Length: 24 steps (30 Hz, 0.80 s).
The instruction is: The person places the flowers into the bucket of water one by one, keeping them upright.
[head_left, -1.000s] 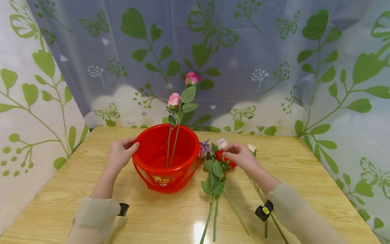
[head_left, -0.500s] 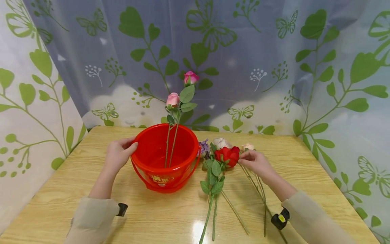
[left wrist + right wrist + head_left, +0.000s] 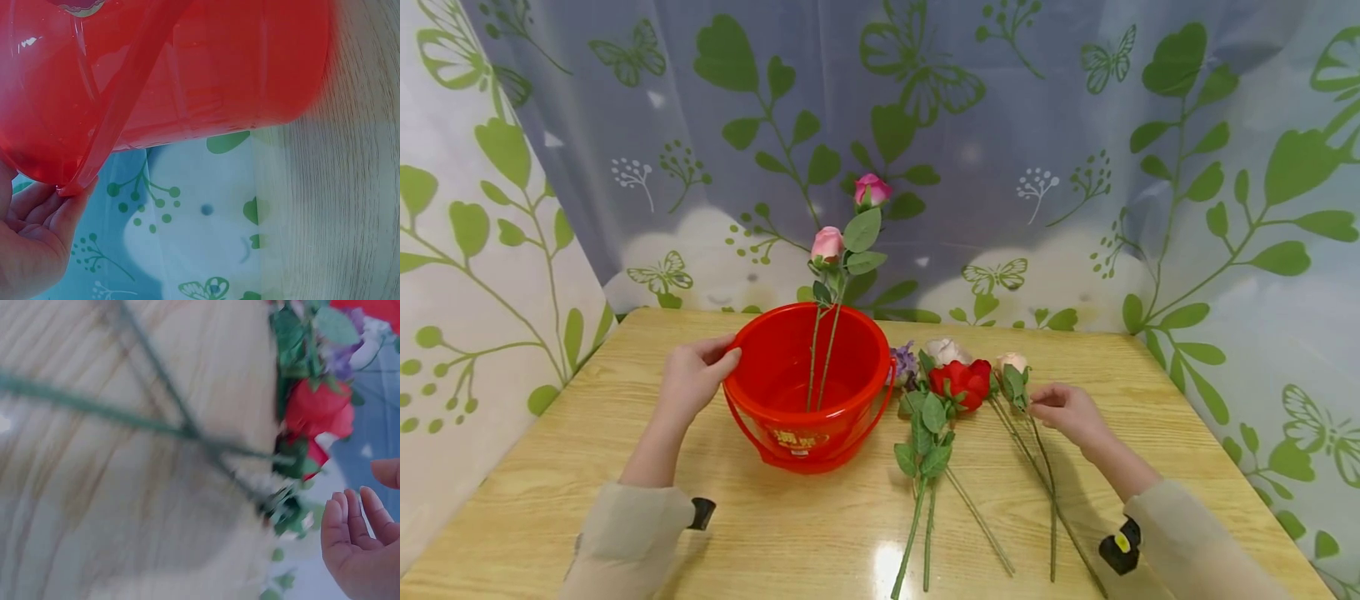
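A red plastic bucket [image 3: 846, 437] stands upright on the table, and my left hand [image 3: 688, 387] grips its left rim between thumb and fingers. Inside the bucket lean a light pink rose [image 3: 827, 244] and a magenta rose [image 3: 872, 192]. My right hand [image 3: 1071, 417] hovers beside the leaves of a peach rose [image 3: 1012, 362] lying on the table. In the right wrist view that hand's thumb and fingers [image 3: 347, 525] are apart, with nothing between them. Left of the peach rose lie a large red rose [image 3: 958, 383], a whitish rose [image 3: 947, 352] and purple flowers [image 3: 904, 364].
Several long green stems [image 3: 917, 533] stretch over the wooden table [image 3: 760, 533] toward its front edge, some crossing on the right. The bucket's red handle [image 3: 883, 408] hangs down its side. Behind the table is a leaf-and-butterfly patterned curtain [image 3: 1037, 125].
My right hand has moved rightward from the red rose, past the peach rose, to the right of its leaves. Those flowers are now more fully visible. My left hand stays on the rim.
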{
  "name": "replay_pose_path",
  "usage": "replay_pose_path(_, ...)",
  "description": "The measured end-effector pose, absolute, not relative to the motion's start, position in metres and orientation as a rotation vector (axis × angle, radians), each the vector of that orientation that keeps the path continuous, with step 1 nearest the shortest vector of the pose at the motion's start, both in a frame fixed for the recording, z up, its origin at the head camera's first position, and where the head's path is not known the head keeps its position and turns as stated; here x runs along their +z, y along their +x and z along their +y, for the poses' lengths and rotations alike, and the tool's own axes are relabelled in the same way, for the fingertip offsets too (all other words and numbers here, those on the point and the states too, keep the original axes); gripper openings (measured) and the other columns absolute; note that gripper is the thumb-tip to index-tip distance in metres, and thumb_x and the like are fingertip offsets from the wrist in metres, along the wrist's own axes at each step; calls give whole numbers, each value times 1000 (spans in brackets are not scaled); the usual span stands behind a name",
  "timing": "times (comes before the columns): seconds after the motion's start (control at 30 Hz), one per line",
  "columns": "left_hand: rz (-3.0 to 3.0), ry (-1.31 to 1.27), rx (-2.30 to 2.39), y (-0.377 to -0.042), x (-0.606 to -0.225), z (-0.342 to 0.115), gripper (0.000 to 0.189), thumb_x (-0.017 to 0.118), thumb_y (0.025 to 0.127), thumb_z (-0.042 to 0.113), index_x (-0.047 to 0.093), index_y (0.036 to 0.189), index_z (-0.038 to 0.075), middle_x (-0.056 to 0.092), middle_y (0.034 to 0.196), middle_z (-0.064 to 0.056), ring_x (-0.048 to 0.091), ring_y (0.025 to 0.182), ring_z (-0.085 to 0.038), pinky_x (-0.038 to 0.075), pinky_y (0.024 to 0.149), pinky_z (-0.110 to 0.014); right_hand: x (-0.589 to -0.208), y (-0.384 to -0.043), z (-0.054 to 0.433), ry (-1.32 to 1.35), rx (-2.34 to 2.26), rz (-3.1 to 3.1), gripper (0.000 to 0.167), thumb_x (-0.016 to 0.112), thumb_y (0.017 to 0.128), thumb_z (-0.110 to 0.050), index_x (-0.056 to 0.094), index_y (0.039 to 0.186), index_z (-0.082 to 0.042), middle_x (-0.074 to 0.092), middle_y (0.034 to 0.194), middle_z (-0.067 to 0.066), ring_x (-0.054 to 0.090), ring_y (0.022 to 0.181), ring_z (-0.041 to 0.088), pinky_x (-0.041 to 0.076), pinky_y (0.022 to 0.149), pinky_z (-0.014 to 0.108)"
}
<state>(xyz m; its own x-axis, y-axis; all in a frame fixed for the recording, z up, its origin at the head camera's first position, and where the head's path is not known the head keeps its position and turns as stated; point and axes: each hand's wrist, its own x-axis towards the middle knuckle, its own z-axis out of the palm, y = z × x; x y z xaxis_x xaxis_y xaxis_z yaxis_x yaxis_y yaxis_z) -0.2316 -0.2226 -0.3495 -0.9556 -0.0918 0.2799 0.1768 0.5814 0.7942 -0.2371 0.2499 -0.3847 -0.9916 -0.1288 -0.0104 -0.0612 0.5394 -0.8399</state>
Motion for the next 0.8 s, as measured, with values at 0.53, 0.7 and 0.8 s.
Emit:
replay_pose_path(0.53,-2526,-77,-1297,-233,-351,-223,36,54,87,15,55,116,-6,59,105,-23,57,94,-31,49,75,-39,-412,-248,275,-2,-1352,2508,35,55,84,-5,45,107,19,58,89,16,57,65,14,52,60,32)
replay_pose_path(0.7,-2523,-78,-1313,-233,-350,-223,36,54,88,15,55,116,-6,58,106,-23,57,95,-31,49,76,-39,-420,-249,276,6,-1371,2451,32,54,82,-2,47,105,19,56,78,7,54,62,11,51,57,28)
replay_pose_path(0.8,-2521,-79,-1311,-233,-350,-223,36,54,88,15,55,116,-7,58,106,-23,57,94,-31,49,76,-39,-422,-249,276,8,-1377,2432,30,55,81,0,48,103,19,54,75,6,53,61,11,51,55,29)
